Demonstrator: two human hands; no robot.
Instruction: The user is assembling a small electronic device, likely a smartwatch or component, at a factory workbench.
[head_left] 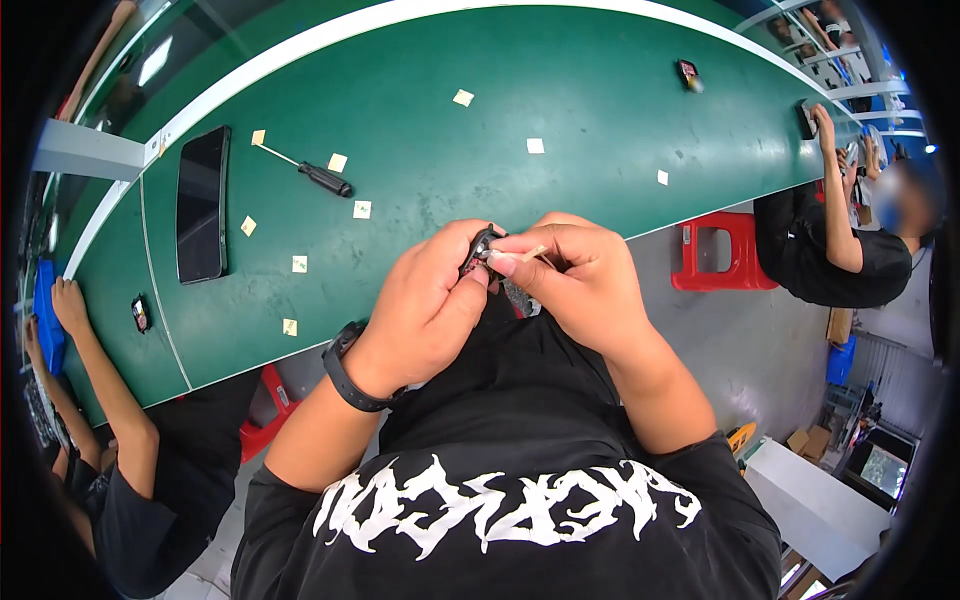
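Note:
Both my hands meet in front of my chest, at the table's near edge. My left hand [428, 298] is closed around a small black rounded casing [479, 244], with something shiny showing inside it. My right hand [580, 275] presses thumb and forefinger together at the casing's right side. Out of that pinch sticks a small pale cream strip [537, 253]. The fingers cover most of the casing, so its exact kind does not show.
On the green table [420, 150] lie a black screwdriver [325, 180], a dark tablet-like slab [203, 205] and several cream paper squares [299, 264]. Small black devices lie at the far right [689, 75] and left [140, 313]. Co-workers sit either side; a red stool [688, 262] stands right.

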